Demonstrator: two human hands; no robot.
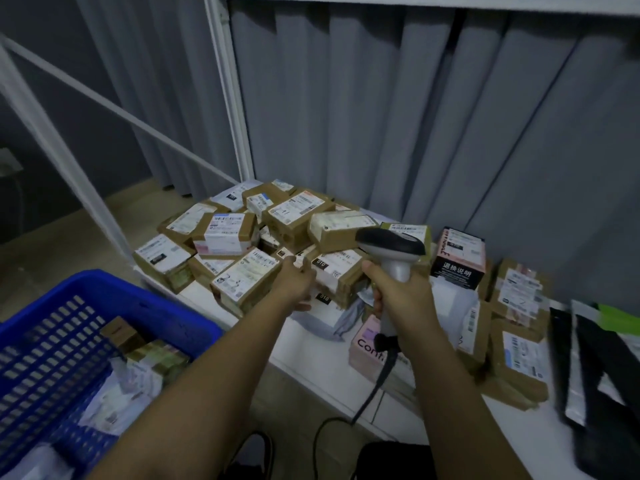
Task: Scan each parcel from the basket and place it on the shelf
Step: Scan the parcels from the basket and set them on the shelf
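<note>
White shelf (322, 372) full of boxes | right hand (398, 289) grips scanner (394, 251) | left hand (294, 278) spread, touching box (242, 275) | push it in gently.

Brown labelled parcels (242, 233) heaped on white shelf (322, 355); blue basket (86, 289) left.

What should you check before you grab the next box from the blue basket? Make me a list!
1. Scanner in hand: ok, the right hand grips its handle.
2. Left hand free to pick: ok, its fingers are relaxed at the pile and hold nothing.
3. Parcels left in the blue basket: ok, some brown boxes and bags lie inside.
4. Last box settled on the shelf: cannot tell, it leans near the front edge.
5. Scanner cable clear: ok, it hangs below the shelf edge, away from the basket.
6. Room on the shelf: ok, bare white surface shows in front.
</note>
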